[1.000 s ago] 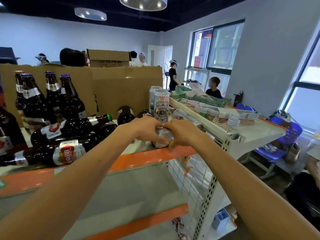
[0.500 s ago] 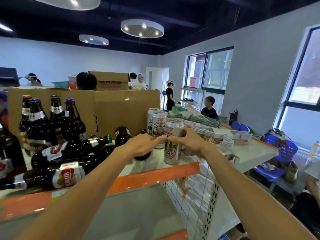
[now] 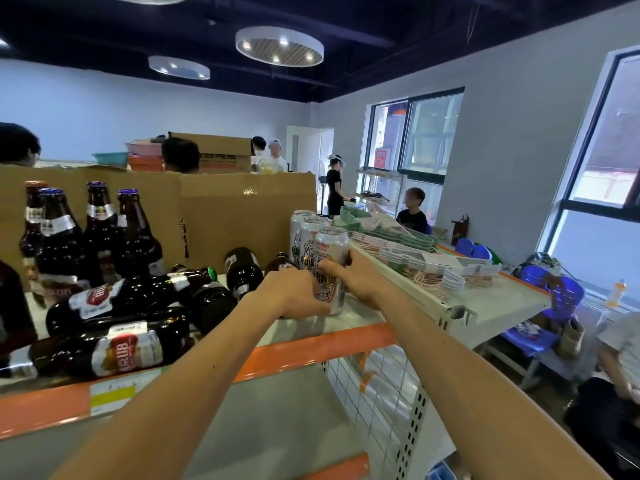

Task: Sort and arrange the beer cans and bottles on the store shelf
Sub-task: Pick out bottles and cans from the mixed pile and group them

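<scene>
Left grip (image 3: 294, 294) and right grip (image 3: 362, 278) both clasp a can (image 3: 331, 245) standing upright at the right end of the shelf (image 3: 311, 348), fronting two more cans (image 3: 306, 225). It is best kept vertical, squeezed lightly and nudged into line, since thin, smooth aluminium likely dents. Round brown glass bottles (image 3: 131, 301) lying alongside could roll.

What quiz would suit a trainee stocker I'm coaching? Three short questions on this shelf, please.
1. True or false: the bottle nearest the front edge of the shelf stands upright.
2. Left hand and right hand: which holds the front can? A) left only B) right only C) both
3. Fill in: ___ cans stand upright in the row at the shelf's right end.

Key: 1 false, it lies on its side; 2 C; 3 three.
</scene>
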`<state>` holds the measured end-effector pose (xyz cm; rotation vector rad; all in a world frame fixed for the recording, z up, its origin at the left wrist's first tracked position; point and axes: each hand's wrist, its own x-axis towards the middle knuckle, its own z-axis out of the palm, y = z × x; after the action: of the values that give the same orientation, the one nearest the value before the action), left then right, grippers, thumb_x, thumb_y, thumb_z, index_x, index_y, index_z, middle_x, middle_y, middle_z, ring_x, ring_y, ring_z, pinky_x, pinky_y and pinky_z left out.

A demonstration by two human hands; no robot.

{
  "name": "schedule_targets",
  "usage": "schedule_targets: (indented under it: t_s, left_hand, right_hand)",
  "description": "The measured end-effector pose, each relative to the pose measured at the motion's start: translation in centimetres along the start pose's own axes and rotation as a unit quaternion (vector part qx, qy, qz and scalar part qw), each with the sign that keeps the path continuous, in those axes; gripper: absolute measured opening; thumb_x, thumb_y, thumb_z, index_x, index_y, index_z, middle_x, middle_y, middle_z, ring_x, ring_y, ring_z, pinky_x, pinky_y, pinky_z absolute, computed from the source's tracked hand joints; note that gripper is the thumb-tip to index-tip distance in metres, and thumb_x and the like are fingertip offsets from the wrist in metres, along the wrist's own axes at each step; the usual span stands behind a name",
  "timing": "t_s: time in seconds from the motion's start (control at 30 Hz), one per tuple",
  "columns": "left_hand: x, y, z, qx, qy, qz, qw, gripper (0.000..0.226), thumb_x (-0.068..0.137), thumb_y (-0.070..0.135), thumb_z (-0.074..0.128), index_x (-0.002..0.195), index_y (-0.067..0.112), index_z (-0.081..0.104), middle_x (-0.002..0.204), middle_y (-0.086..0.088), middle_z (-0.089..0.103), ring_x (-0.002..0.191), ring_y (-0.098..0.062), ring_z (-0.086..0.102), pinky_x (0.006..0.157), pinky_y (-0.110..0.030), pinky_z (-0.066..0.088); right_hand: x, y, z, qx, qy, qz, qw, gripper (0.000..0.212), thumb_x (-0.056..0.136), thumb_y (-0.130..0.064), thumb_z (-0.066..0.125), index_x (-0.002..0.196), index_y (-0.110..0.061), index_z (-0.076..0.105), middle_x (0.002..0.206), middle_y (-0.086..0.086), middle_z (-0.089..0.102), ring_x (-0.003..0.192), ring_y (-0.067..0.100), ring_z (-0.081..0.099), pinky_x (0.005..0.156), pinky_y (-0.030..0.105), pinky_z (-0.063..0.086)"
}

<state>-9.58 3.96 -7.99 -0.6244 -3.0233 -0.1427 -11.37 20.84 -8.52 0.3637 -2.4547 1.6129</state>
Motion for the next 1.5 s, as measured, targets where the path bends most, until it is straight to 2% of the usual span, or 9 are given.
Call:
schedule_targets:
  t_s: [0.13, 0.33, 0.5, 0.6, 0.77, 0.9, 1.07, 1.27, 1.5]
  left_hand:
    - [-0.4, 0.3, -0.1, 0.007, 0.004, 0.006, 1.000, 0.054, 0.075, 0.062, 0.055, 0.112, 0.027, 0.072, 0.108, 0.003, 0.072, 0.100, -0.020, 0.064, 0.084, -0.039, 0.053]
    - [-0.2, 0.1, 0.2, 0.011, -0.008, 0.011, 1.000, 0.046, 0.074, 0.058, 0.053, 0.095, 0.022, 0.070, 0.104, 0.002, 0.071, 0.094, -0.021, 0.065, 0.079, -0.038, 0.054]
    - [-0.4, 1.2, 0.7, 0.008, 0.048, 0.006, 0.999, 0.019, 0.089, 0.039, 0.057, 0.081, 0.022, 0.061, 0.081, -0.003, 0.066, 0.072, -0.024, 0.060, 0.065, -0.033, 0.049]
    - [-1.1, 3.6, 1.7, -0.006, 0.101, 0.019, 0.995, 0.027, 0.093, 0.029, 0.053, 0.077, 0.010, 0.064, 0.076, -0.004, 0.065, 0.069, -0.023, 0.060, 0.062, -0.033, 0.049]
    - [-0.2, 7.8, 3.1, -0.094, 0.052, 0.049, 0.993, 0.040, 0.093, 0.040, 0.056, 0.126, 0.019, 0.067, 0.127, -0.003, 0.067, 0.115, -0.023, 0.061, 0.096, -0.039, 0.051]
    - [1.4, 10.2, 3.5, -0.104, 0.016, 0.021, 0.994, 0.075, 0.068, 0.071, 0.040, 0.111, 0.017, 0.069, 0.112, -0.003, 0.070, 0.099, -0.026, 0.065, 0.083, -0.038, 0.052]
    - [2.8, 10.1, 4.7, -0.006, -0.010, 0.006, 1.000, 0.075, 0.063, 0.083, 0.033, 0.070, 0.016, 0.068, 0.075, 0.000, 0.065, 0.074, -0.022, 0.062, 0.079, -0.037, 0.054]
    - [2.7, 9.8, 4.5, 0.003, -0.046, 0.010, 0.999, 0.041, 0.088, 0.048, 0.058, 0.108, 0.016, 0.076, 0.103, -0.003, 0.072, 0.089, -0.022, 0.066, 0.083, -0.040, 0.057]
    - [2.4, 9.7, 4.1, -0.001, -0.058, 0.024, 0.998, 0.038, 0.089, 0.025, 0.064, 0.127, 0.020, 0.069, 0.120, -0.002, 0.068, 0.108, -0.024, 0.063, 0.093, -0.042, 0.054]
  right_hand:
    - [0.5, 0.3, 0.4, 0.000, 0.014, 0.010, 1.000, 0.058, 0.088, -0.037, 0.076, 0.137, -0.015, 0.054, 0.126, 0.000, 0.066, 0.112, 0.013, 0.062, 0.092, 0.027, 0.052]
    - [-0.4, -0.4, -0.6, -0.060, -0.030, 0.014, 0.998, 0.057, 0.088, -0.022, 0.077, 0.136, -0.013, 0.048, 0.122, -0.002, 0.062, 0.112, 0.015, 0.060, 0.070, 0.008, 0.048]
    - [-0.6, -0.5, -4.4, -0.285, -0.069, 0.038, 0.955, 0.081, 0.085, -0.039, 0.078, 0.151, -0.015, 0.039, 0.148, 0.008, 0.050, 0.132, 0.026, 0.050, 0.108, 0.039, 0.042]
    - [0.6, -0.9, -6.7, -0.336, -0.048, 0.052, 0.939, 0.061, 0.092, -0.045, 0.068, 0.140, -0.011, 0.053, 0.140, 0.010, 0.057, 0.123, 0.025, 0.057, 0.105, 0.039, 0.045]
    - [3.0, -0.3, -7.5, -0.463, -0.051, 0.079, 0.881, 0.036, 0.088, -0.040, 0.073, 0.104, -0.008, 0.069, 0.098, 0.007, 0.069, 0.093, 0.024, 0.065, 0.075, 0.032, 0.051]
    - [3.2, 0.7, -6.0, -0.575, -0.113, 0.100, 0.804, 0.039, 0.078, -0.046, 0.078, 0.073, -0.015, 0.054, 0.075, 0.001, 0.055, 0.078, 0.024, 0.058, 0.070, 0.032, 0.049]
    - [3.3, 2.6, -4.5, -0.672, -0.076, 0.060, 0.734, 0.054, 0.083, -0.045, 0.073, 0.125, -0.013, 0.062, 0.116, 0.005, 0.063, 0.105, 0.024, 0.064, 0.080, 0.033, 0.056]
    - [2.8, 1.2, -6.2, -0.581, -0.128, 0.047, 0.802, 0.025, 0.080, -0.036, 0.075, 0.080, -0.015, 0.062, 0.088, 0.001, 0.066, 0.082, 0.018, 0.065, 0.079, 0.034, 0.059]
    - [4.0, -2.9, -9.0, -0.417, -0.106, 0.044, 0.902, 0.033, 0.082, -0.028, 0.077, 0.083, -0.009, 0.050, 0.080, 0.004, 0.053, 0.065, 0.015, 0.051, 0.054, 0.025, 0.043]
